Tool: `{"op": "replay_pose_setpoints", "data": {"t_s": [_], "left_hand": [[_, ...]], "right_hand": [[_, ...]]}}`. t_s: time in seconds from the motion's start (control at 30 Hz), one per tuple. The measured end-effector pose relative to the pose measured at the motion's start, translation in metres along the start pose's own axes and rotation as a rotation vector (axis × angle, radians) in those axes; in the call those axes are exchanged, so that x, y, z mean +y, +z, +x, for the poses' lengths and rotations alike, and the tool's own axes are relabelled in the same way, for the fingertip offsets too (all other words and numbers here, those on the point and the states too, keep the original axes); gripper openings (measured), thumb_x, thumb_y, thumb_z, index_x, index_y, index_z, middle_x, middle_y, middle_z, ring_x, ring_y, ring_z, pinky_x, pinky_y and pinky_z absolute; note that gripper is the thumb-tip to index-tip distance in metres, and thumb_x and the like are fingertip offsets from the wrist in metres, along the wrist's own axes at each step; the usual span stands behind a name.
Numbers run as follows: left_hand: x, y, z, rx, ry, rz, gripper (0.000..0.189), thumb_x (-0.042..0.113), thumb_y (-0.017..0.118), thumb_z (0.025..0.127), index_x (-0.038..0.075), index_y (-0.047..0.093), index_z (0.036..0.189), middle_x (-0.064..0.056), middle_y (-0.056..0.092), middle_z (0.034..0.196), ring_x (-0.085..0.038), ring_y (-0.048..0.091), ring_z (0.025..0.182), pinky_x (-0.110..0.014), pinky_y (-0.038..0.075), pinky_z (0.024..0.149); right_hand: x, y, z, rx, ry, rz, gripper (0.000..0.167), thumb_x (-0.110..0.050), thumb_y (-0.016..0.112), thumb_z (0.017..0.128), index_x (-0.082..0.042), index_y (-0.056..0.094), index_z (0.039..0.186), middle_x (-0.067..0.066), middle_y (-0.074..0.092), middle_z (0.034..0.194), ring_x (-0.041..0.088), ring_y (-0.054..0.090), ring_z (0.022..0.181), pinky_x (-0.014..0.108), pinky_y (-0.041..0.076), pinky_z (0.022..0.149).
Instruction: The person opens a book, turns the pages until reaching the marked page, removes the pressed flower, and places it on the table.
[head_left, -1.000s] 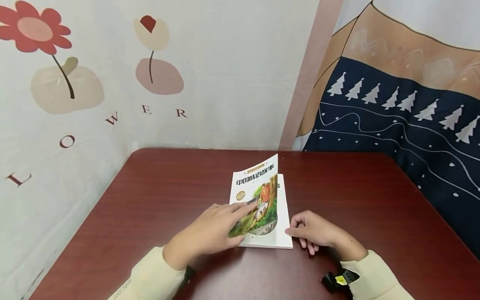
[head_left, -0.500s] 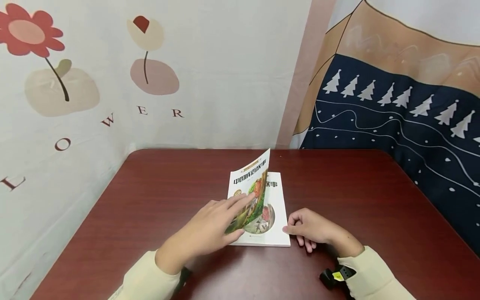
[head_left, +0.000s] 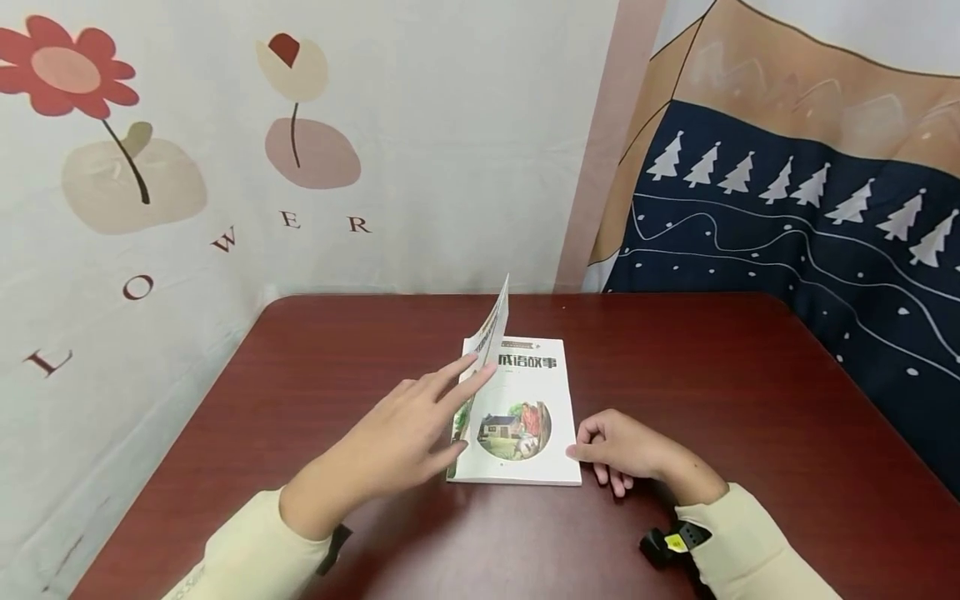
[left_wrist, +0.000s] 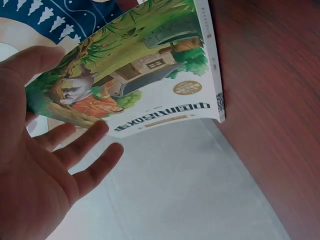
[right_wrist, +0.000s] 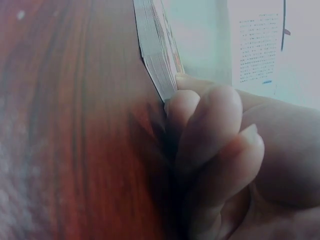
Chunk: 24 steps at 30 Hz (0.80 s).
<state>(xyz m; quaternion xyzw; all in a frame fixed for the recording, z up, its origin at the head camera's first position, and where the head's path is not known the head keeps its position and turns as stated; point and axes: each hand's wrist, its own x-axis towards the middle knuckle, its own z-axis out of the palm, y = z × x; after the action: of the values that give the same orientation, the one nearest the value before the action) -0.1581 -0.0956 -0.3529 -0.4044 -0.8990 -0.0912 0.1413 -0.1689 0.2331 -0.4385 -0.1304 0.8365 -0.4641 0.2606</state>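
A paperback book (head_left: 532, 425) lies on the table with its front cover (head_left: 492, 333) swung up nearly on edge at the left. Beneath the cover shows a white title page with a round picture. My left hand (head_left: 390, 433) is at the outer side of the raised cover, its fingers spread and fairly straight. In the left wrist view, that hand's fingertips (left_wrist: 101, 128) lie close to the illustrated cover (left_wrist: 140, 65). At the lower right corner, my right hand (head_left: 630, 454) pinches the book's edge, thumb on top. The right wrist view shows curled fingers (right_wrist: 215, 125) by the page block (right_wrist: 157, 55).
The dark red wooden table (head_left: 712, 367) spreads around the book. Behind it hangs a pale printed cloth (head_left: 450, 150) with flowers and letters, and a navy cloth (head_left: 750, 225) with white trees is at the right. A black wrist strap (head_left: 693, 533) sits by the right sleeve.
The cover has swung up and leftward, from lying partly over the page to almost upright, uncovering more of the title page. My left hand has moved left with it. The right hand stays put.
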Motion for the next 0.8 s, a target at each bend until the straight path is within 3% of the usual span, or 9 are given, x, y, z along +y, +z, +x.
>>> {"op": "replay_pose_setpoints", "data": {"t_s": [0.2, 0.47, 0.63, 0.8], "left_hand": [[-0.005, -0.004, -0.009, 0.056, -0.034, 0.063, 0.092, 0.03, 0.079, 0.08, 0.024, 0.03, 0.158, -0.008, 0.036, 0.161, -0.022, 0.06, 0.126, -0.048, 0.05, 0.098], [-0.01, -0.005, -0.025, 0.123, -0.091, 0.112, 0.086, 0.052, 0.074, 0.084, 0.023, 0.035, 0.156, -0.008, 0.037, 0.16, -0.026, 0.055, 0.132, -0.05, 0.046, 0.101], [-0.017, -0.008, -0.033, 0.219, -0.05, 0.127, 0.067, 0.059, 0.052, 0.097, 0.018, 0.046, 0.15, -0.01, 0.046, 0.154, -0.028, 0.054, 0.132, -0.052, 0.043, 0.104], [-0.025, -0.015, -0.04, 0.282, -0.018, 0.154, 0.069, 0.062, 0.029, 0.103, 0.012, 0.054, 0.144, -0.012, 0.053, 0.148, -0.026, 0.057, 0.129, -0.052, 0.043, 0.104]], "right_hand": [[-0.001, 0.0, 0.002, -0.008, -0.003, 0.008, 0.03, -0.027, 0.068, 0.095, -0.003, 0.062, 0.079, 0.002, 0.056, 0.05, 0.008, 0.053, 0.034, 0.023, 0.043, 0.034], [-0.001, -0.001, 0.002, -0.004, 0.006, -0.003, 0.029, -0.026, 0.067, 0.096, -0.004, 0.061, 0.079, 0.001, 0.056, 0.05, 0.008, 0.053, 0.034, 0.023, 0.043, 0.034], [0.0, -0.001, 0.001, 0.005, 0.011, -0.016, 0.029, -0.026, 0.068, 0.095, -0.004, 0.061, 0.078, 0.002, 0.056, 0.05, 0.009, 0.054, 0.034, 0.024, 0.043, 0.034], [0.0, -0.002, 0.0, -0.006, 0.003, -0.009, 0.03, -0.027, 0.067, 0.096, -0.004, 0.061, 0.078, 0.002, 0.056, 0.05, 0.009, 0.054, 0.034, 0.024, 0.044, 0.034]]}}
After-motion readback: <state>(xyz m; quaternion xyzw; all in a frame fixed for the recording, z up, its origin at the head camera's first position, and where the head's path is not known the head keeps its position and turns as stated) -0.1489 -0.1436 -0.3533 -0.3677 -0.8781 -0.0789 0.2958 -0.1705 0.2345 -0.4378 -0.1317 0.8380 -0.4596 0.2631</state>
